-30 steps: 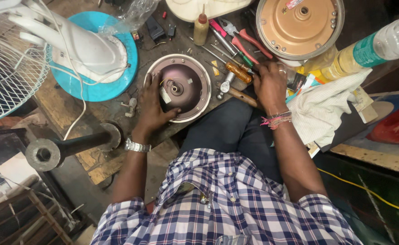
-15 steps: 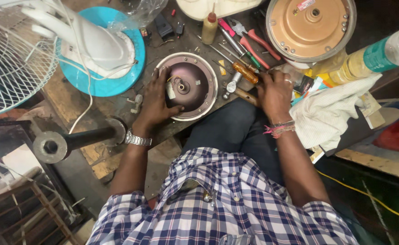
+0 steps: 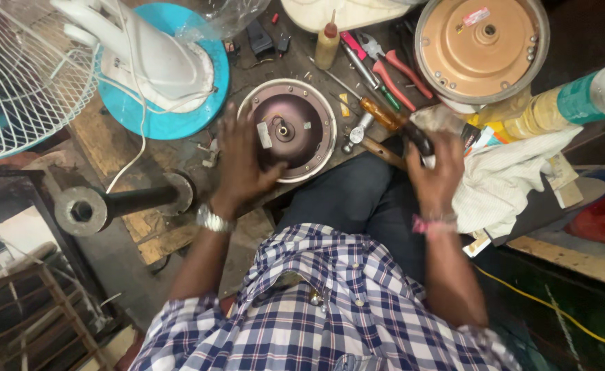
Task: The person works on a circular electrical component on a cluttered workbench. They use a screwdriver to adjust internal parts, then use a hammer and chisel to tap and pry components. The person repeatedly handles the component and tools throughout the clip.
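On bench, your left hand [image 3: 244, 168] stays spread on round motor housing [image 3: 287, 129]; right hand [image 3: 434, 172] has lifted, now gripping dark-handled tool [image 3: 412, 134].

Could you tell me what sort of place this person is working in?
Probably a small fan repair workshop: a motor housing under the left hand, pliers and a screwdriver on the cluttered workbench, a fan alongside.

The round motor housing [image 3: 295, 127] looked like dull, brownish metal with a pale rim — smooth. The copper-toned cover [image 3: 480, 42] was matt metal. The white cloth [image 3: 505, 182] seemed ribbed and soft; the workbench [image 3: 113, 141], rough worn wood.
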